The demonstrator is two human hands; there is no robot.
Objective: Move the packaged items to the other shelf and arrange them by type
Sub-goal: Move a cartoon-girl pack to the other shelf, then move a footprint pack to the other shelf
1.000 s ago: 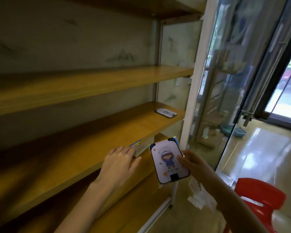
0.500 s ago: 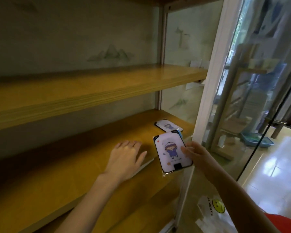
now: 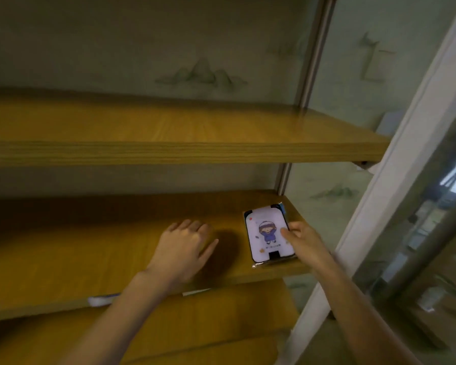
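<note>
Looks like the tail end of one placing step. Pinching the packaged item (image 3: pixel 269 235) with the right hand (image 3: pixel 304 242): thumb pressed on the printed cartoon face, other fingers out of sight at its right edge. Sits at the far right end of the middle shelf (image 3: pixel 103 259), on the board or just above it. Shows a dark and blue corner at its far edge, possibly a second package underneath, too hidden to call. Resting the left hand (image 3: pixel 184 246) palm down on the same board, apart from the package to its left, fingers loosely bent and gripping nothing.

Judging progress: at most one or two pieces over here, no grouping by type yet. Letting go yet to come, then fetching whatever remains, none of it in view.

Around: upper shelf (image 3: pixel 195 154) above, lower shelf (image 3: pixel 221 330) below, white label strip (image 3: pixel 102 301) on the front edge, white frame post (image 3: pixel 379 206) just right of the shelf end, glass beyond. Leaves little room rightward for hand or package, so any sorting must spread leftward.
</note>
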